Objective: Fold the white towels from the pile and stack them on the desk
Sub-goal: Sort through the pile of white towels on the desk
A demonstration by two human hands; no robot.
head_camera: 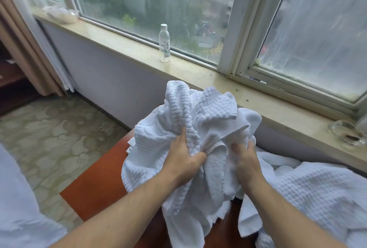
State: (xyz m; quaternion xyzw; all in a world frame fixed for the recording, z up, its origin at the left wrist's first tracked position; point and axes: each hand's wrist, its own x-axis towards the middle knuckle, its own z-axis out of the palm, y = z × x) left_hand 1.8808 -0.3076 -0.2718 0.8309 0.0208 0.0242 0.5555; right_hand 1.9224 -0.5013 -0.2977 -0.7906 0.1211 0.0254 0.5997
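Hands both buried in cloth on my feed. Left hand point(183, 160) grips a bunched white waffle-weave towel point(178, 128): thumb and fingers curled into the folds, index finger lying up along a ridge of fabric. Right hand point(245, 161) is motion-blurred; fingers look curled into the smoother white terry cloth point(246, 120) at the bundle's right side, so I read it as grasping, but I cannot tell which layer it has.

Bundle is raised off the reddish-brown wooden desk point(95, 184), its lower edges hanging down toward the desktop near the front. I cannot tell whether it's one towel or several tangled together.

Pile of white waffle-texture towels point(309, 192) lies on the right part of the desk, just beside the right forearm, touching the held bundle low down.

Around it:
- Clear plastic water bottle with white cap point(164, 43) stands upright on the beige stone windowsill point(123, 43), well apart from the hands.
- Clear glass ashtray point(347, 131) on the sill at far right.
- White crumpled item point(61, 14) at the sill's far left; too blurred to identify.
- Beige curtain point(23, 49) hangs at left.
- Pale floral-pattern carpet point(51, 132) below the desk's left side.
- White fabric point(17, 204) in the bottom-left corner, out of focus.
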